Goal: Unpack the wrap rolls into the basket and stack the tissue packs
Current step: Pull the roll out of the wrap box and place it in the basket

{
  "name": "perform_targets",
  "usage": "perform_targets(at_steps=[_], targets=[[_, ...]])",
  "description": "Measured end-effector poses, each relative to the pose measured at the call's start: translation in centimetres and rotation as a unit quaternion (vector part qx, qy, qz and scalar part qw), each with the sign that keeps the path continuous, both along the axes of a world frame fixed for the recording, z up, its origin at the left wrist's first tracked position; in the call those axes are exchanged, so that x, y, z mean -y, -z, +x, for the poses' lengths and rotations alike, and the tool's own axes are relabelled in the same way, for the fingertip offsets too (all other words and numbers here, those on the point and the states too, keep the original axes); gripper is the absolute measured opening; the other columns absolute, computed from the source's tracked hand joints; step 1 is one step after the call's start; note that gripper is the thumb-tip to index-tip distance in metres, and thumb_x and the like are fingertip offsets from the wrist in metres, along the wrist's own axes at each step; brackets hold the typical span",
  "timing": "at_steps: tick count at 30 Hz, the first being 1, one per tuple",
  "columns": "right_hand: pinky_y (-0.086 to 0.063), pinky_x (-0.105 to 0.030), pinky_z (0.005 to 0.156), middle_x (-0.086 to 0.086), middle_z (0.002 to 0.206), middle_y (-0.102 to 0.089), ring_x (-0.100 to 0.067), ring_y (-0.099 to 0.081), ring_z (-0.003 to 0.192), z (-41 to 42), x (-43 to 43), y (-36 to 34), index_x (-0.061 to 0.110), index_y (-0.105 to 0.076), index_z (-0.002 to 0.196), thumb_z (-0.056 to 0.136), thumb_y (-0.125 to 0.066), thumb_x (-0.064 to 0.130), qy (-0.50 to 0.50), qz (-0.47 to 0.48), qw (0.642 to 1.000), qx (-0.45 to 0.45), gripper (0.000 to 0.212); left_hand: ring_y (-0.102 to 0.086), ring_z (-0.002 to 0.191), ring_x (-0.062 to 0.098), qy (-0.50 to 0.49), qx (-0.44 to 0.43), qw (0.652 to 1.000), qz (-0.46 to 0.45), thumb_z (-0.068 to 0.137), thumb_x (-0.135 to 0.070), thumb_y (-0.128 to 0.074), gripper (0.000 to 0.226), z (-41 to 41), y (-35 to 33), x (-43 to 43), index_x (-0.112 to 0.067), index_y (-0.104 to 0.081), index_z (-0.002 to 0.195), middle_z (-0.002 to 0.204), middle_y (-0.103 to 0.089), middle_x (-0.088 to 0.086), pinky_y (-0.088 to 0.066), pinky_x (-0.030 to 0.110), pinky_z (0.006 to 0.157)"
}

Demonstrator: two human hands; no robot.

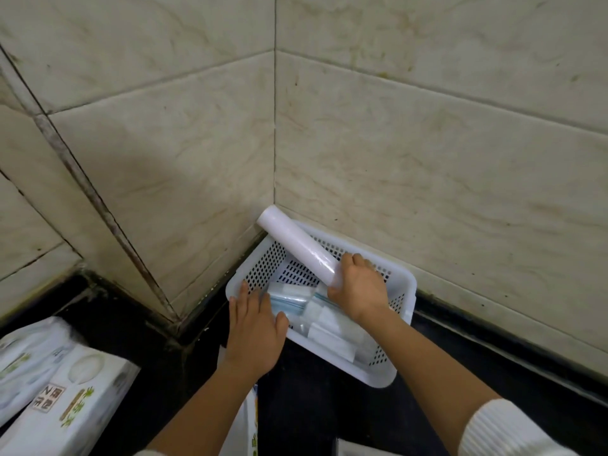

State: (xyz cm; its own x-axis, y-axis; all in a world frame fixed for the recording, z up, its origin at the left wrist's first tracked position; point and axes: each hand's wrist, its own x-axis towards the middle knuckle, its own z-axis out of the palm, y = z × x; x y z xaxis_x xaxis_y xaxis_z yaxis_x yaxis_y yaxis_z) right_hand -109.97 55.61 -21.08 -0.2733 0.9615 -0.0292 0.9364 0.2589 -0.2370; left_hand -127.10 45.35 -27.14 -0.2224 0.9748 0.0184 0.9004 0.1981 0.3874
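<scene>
A white perforated basket (399,281) stands in the tiled corner on the dark counter. My right hand (360,289) grips the near end of a white wrap roll (297,243), which slants up over the basket toward the corner. My left hand (255,330) lies flat, fingers spread, on the basket's near left rim. Several white and blue packets (332,319) lie inside the basket. Tissue packs (70,390) with green print rest at the lower left.
Tiled walls meet right behind the basket. A white package (245,429) lies under my left forearm. Another white item (348,449) peeks in at the bottom edge. Dark counter (312,406) shows between my arms.
</scene>
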Motion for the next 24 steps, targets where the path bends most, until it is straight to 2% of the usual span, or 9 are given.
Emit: perform_targets(at_steps=[5,11,15,19,21,24], targets=[[-0.043,-0.038,0.089,-0.006,0.119,-0.052,-0.025,-0.048,0.107,-0.1,1.2,1.3,0.014,-0.047,0.117,0.080,-0.067,0.041,-0.043,0.012,0.999,0.005,0.051,0.005,0.148,0.027,0.006,0.002,1.000,0.000,0.098,-0.035,-0.026,0.057,0.0,0.0,-0.1,-0.006,-0.025,0.147,0.157,-0.022,0.012,0.010,0.042,0.117],[-0.052,-0.035,0.079,-0.003,0.105,-0.056,-0.021,-0.055,0.093,-0.1,0.9,1.1,0.015,-0.057,0.112,0.076,-0.070,0.048,-0.048,-0.033,0.998,-0.006,0.050,0.007,0.148,0.027,0.012,-0.004,1.000,-0.018,0.098,-0.038,-0.023,0.059,-0.2,0.1,-0.1,-0.006,-0.023,0.147,0.157,-0.020,0.013,0.011,0.043,0.117],[-0.050,-0.040,0.089,-0.005,0.117,-0.053,-0.023,-0.052,0.104,0.1,1.3,1.5,0.015,-0.053,0.126,0.077,-0.071,0.043,-0.025,-0.044,0.998,-0.025,0.059,0.009,0.148,0.027,0.012,-0.008,0.999,-0.032,0.097,-0.040,-0.022,0.060,-0.3,0.2,-0.4,-0.007,-0.021,0.148,0.158,-0.018,0.014,0.012,0.044,0.117],[-0.051,-0.041,0.089,-0.004,0.119,-0.052,-0.023,-0.053,0.104,-0.4,1.5,0.3,0.015,-0.052,0.127,0.077,-0.072,0.046,-0.011,-0.058,0.997,-0.049,0.062,0.014,0.147,0.025,0.033,0.034,0.998,-0.052,0.098,-0.043,-0.024,0.062,-0.8,-0.2,-0.4,-0.011,-0.016,0.150,0.160,-0.006,0.012,0.015,0.042,0.115],[-0.051,-0.041,0.089,-0.004,0.121,-0.052,-0.024,-0.054,0.104,-1.0,1.7,-0.9,0.015,-0.052,0.127,0.077,-0.072,0.047,-0.011,-0.054,0.996,-0.072,0.062,0.014,0.147,0.023,0.035,0.081,0.995,-0.039,0.099,-0.043,-0.027,0.061,-1.4,-0.8,-0.1,-0.015,-0.015,0.151,0.161,-0.001,0.011,0.010,0.039,0.117],[-0.050,-0.040,0.091,-0.007,0.124,-0.054,-0.025,-0.055,0.106,-2.6,2.6,-2.7,0.012,-0.054,0.126,0.079,-0.073,0.040,-0.030,-0.042,0.994,-0.101,0.058,0.000,0.147,0.025,0.000,0.123,0.992,0.025,0.099,-0.037,-0.035,0.054,-3.0,-2.3,0.9,-0.015,-0.025,0.147,0.159,-0.010,0.012,-0.008,0.040,0.120]])
